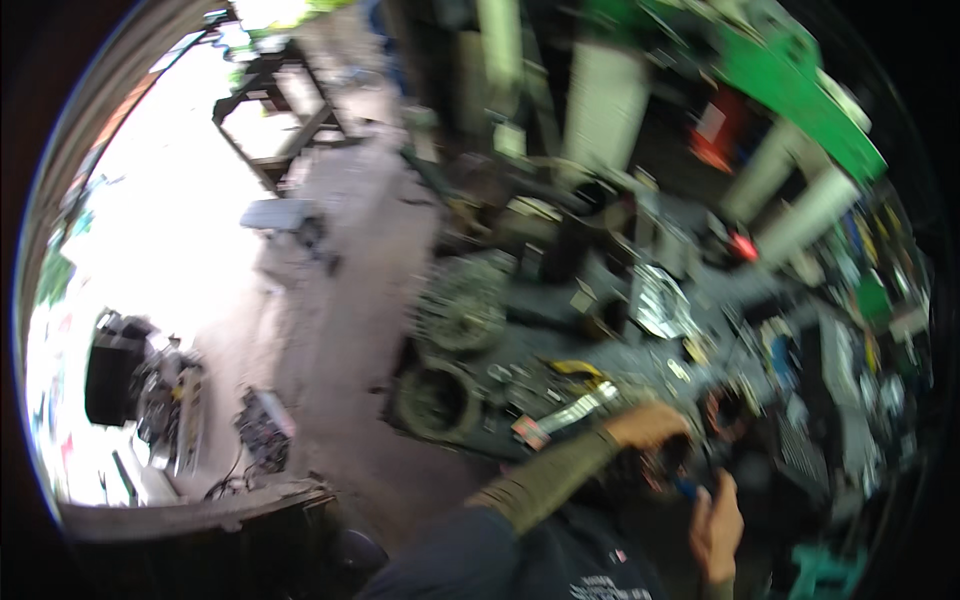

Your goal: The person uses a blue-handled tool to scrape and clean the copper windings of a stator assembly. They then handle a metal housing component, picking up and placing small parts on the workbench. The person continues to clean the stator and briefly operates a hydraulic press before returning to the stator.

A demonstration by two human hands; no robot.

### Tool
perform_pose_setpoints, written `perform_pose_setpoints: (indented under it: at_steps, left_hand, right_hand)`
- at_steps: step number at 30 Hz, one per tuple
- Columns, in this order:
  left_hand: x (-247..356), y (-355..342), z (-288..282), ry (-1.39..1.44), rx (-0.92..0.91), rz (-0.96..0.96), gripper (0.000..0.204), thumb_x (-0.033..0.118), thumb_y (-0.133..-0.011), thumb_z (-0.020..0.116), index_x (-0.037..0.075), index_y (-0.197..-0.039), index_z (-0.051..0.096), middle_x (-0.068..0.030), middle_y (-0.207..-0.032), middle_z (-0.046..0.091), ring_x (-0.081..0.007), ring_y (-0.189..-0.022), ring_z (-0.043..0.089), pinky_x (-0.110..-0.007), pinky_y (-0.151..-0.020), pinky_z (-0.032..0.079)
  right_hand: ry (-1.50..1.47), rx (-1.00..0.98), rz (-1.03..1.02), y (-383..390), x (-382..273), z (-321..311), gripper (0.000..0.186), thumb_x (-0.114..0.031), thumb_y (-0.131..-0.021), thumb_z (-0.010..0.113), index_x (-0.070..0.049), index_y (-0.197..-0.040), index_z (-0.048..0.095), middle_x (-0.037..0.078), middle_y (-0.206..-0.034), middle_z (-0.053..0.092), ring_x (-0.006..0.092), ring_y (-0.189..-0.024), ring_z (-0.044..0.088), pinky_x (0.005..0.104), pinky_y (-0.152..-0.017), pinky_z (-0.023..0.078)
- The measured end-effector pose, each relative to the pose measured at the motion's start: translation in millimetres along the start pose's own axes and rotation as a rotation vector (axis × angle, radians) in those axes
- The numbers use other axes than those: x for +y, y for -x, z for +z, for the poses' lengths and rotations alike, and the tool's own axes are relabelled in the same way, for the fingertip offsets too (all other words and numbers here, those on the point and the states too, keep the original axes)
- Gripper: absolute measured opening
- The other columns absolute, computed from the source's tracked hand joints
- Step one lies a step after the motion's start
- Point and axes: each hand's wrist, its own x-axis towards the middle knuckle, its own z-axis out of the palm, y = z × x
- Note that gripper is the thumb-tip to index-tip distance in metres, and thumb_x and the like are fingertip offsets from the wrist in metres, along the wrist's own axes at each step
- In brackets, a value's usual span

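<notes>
Much of the picture is smeared by motion. At the near edge of the workbench, my left hand (650,428) curls over a dark rounded part with copper-coloured windings (660,468); its fingertips are partly hidden. My right hand (717,527) is just below and to the right, its fingers closed around a small blue thing (688,488), perhaps a tool handle, beside that part. A second round part with a copper-coloured rim (730,410) lies just beyond my hands. Left of it are a flat metal bar (580,408) and yellow-handled pliers (580,372).
On the bench's left side lie a round metal housing (435,400) and a larger finned one (462,305). A green machine frame (790,85) stands at the back right. Loose parts crowd the right side. Several engine parts (170,405) lie on the floor at left.
</notes>
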Motion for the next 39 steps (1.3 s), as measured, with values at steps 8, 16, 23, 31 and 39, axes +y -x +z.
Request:
perform_pose_setpoints:
  at_steps: [8,16,23,31,39]
  left_hand:
    - [12.0,7.1,-22.9,0.777,0.061,-0.495,0.042,0.037,-0.106,0.056,0.006,-0.118,0.081,-0.0153,-0.119,0.080,-0.0248,-0.109,0.074,-0.035,-0.100,0.054]
    - [28.2,-0.6,-37.0,0.832,0.051,-0.553,0.041,0.033,-0.105,0.059,0.001,-0.119,0.080,-0.0151,-0.117,0.081,-0.0227,-0.109,0.075,-0.033,-0.097,0.056]
    - [27.3,5.6,-37.2,0.733,0.180,-0.451,0.035,0.029,-0.100,0.063,0.004,-0.113,0.082,-0.0160,-0.110,0.080,-0.0296,-0.100,0.077,-0.037,-0.091,0.057]
    - [24.8,8.7,-32.3,0.764,0.163,-0.517,0.036,0.030,-0.102,0.064,-0.001,-0.113,0.080,-0.0150,-0.107,0.080,-0.0266,-0.100,0.075,-0.036,-0.090,0.055]
    - [6.7,12.9,-27.1,0.908,0.143,-0.506,0.042,0.025,-0.101,0.059,-0.011,-0.113,0.077,-0.0176,-0.116,0.078,-0.0248,-0.109,0.071,-0.037,-0.101,0.052]
  right_hand:
    - [0.204,-0.104,-0.320,-10.4,-8.8,-8.1,0.021,-0.021,-0.100,0.068,-0.004,-0.110,0.060,0.012,-0.083,0.057,0.0345,-0.070,0.065,0.0482,-0.060,0.053]
    - [0.880,-0.280,-0.874,-35.7,-20.2,-19.3,0.018,-0.024,-0.081,0.069,-0.006,-0.080,0.066,0.002,-0.074,0.060,0.0172,-0.074,0.060,0.0329,-0.057,0.045]
    - [0.932,-0.414,-0.912,-53.3,-35.1,-11.5,0.021,-0.023,-0.076,0.069,-0.002,-0.076,0.064,0.004,-0.066,0.058,0.0183,-0.062,0.061,0.0340,-0.049,0.048]
    - [0.275,-0.579,0.391,-53.6,-47.4,-6.9,0.043,-0.045,-0.097,0.067,-0.003,-0.099,0.080,0.024,-0.083,0.074,0.0434,-0.086,0.075,0.0554,-0.077,0.058]
    - [-0.028,-0.202,-0.473,-39.7,-27.7,4.0,0.031,-0.017,-0.070,0.072,-0.004,-0.097,0.067,0.016,-0.105,0.070,0.0376,-0.109,0.065,0.0478,-0.089,0.056]
